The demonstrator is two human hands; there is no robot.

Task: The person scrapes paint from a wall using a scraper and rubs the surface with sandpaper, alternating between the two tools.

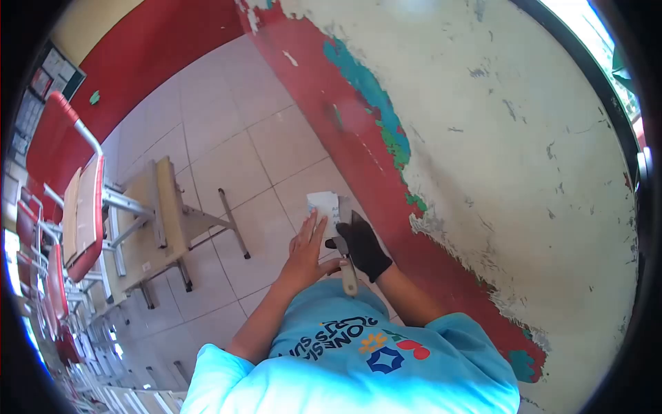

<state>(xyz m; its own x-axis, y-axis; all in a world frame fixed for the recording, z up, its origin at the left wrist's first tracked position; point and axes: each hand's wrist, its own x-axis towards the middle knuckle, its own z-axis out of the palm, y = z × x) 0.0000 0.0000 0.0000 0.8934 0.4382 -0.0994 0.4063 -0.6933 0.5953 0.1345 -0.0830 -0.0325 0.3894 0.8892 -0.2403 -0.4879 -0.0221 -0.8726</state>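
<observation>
My right hand (365, 250), in a dark glove, is closed around a scraper with a pale handle (349, 277), its metal blade pointing away from me. Bare, my left hand (307, 254) rests against a white piece of paper or sandpaper (324, 205) beside the blade, thumb near the scraper's handle. Faint print shows on the white piece. Both hands are in front of my blue shirt, close together. Whether the left fingers pinch the white piece is hard to see.
On the right is a wall (496, 138) with peeling cream, red and turquoise paint. A wooden desk (169, 207) and an upturned red chair (86, 221) stand on the left, with more furniture behind. Pale tiles (227, 159) cover the floor.
</observation>
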